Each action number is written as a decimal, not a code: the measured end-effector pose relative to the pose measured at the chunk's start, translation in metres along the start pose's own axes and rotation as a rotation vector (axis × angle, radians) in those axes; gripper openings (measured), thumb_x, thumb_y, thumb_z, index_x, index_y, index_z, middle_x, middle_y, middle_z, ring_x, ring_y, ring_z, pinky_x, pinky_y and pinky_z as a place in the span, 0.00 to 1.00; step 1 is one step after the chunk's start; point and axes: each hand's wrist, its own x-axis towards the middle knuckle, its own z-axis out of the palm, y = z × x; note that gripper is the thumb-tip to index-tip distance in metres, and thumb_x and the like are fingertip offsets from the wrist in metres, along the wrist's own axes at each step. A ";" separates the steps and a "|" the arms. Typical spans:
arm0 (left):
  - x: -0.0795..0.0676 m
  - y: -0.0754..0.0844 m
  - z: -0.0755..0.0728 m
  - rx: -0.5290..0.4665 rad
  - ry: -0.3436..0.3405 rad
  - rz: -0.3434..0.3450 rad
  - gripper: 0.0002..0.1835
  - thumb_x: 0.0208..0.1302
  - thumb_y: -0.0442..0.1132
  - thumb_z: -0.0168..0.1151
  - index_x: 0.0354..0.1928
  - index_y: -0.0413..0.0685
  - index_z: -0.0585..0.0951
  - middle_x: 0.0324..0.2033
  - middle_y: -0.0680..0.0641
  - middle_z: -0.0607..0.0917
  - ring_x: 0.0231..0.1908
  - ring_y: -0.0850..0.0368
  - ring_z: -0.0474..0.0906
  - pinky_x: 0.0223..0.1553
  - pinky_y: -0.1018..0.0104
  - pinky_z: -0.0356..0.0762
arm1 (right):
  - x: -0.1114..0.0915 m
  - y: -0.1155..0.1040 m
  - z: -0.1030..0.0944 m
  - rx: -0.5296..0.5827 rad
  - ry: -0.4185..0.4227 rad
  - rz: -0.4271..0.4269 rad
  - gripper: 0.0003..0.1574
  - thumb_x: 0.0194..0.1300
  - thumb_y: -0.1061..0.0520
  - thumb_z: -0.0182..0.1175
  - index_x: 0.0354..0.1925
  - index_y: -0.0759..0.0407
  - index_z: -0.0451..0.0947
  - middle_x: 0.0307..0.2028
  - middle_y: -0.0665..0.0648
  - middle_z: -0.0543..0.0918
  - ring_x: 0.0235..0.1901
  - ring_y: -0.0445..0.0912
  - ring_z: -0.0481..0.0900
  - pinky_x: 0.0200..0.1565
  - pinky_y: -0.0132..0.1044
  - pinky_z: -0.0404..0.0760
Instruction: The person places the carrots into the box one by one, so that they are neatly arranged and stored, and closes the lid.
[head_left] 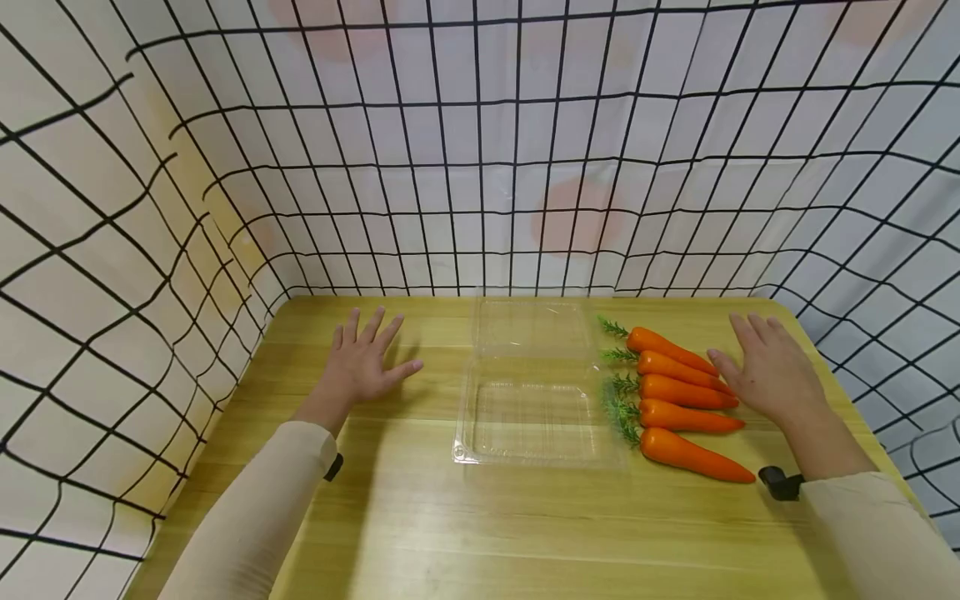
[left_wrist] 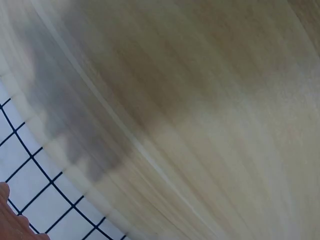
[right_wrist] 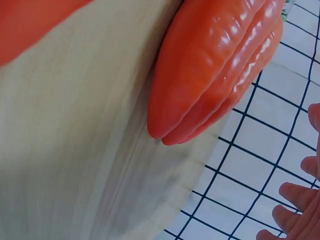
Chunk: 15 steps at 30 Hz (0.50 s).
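Observation:
My left hand [head_left: 360,367] is held over the left part of the table with its fingers spread, holding nothing. Its fingers [left_wrist: 17,222] show at the lower left of the left wrist view. Close to the carrot tips, my right hand [head_left: 780,375] has straight fingers and a bare palm side; whether it touches a carrot cannot be told. Several orange carrots [head_left: 693,455] with green leafy tops lie in a column, tips pointing right. Between the hands, a clear plastic box [head_left: 462,450] lies opened out, its lid [head_left: 532,325] toward the back.
The light wooden table [head_left: 480,542] has a rounded back edge. White cloth walls with a black grid [head_left: 495,183] stand behind it and on both sides. The carrots' green tops [head_left: 622,408] reach the box's right edge. Each wrist wears a black band.

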 end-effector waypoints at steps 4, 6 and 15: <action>-0.003 0.002 0.000 -0.011 -0.003 -0.003 0.53 0.64 0.82 0.39 0.83 0.62 0.46 0.83 0.44 0.41 0.80 0.31 0.27 0.77 0.29 0.34 | -0.002 0.000 0.002 0.020 -0.013 0.001 0.53 0.79 0.33 0.42 0.80 0.68 0.42 0.76 0.80 0.47 0.76 0.76 0.41 0.74 0.72 0.44; -0.004 0.003 0.000 -0.023 -0.006 -0.002 0.53 0.64 0.82 0.39 0.83 0.62 0.46 0.83 0.44 0.41 0.80 0.31 0.27 0.76 0.28 0.34 | -0.003 0.000 0.003 0.024 -0.017 0.004 0.53 0.79 0.32 0.42 0.80 0.68 0.43 0.76 0.80 0.47 0.76 0.76 0.41 0.73 0.73 0.45; -0.005 0.008 0.001 -0.027 0.006 -0.001 0.52 0.64 0.82 0.37 0.83 0.64 0.45 0.83 0.45 0.43 0.80 0.31 0.29 0.77 0.29 0.34 | -0.010 -0.001 0.007 0.054 -0.010 -0.008 0.52 0.79 0.32 0.41 0.80 0.67 0.44 0.76 0.80 0.49 0.76 0.77 0.41 0.73 0.73 0.46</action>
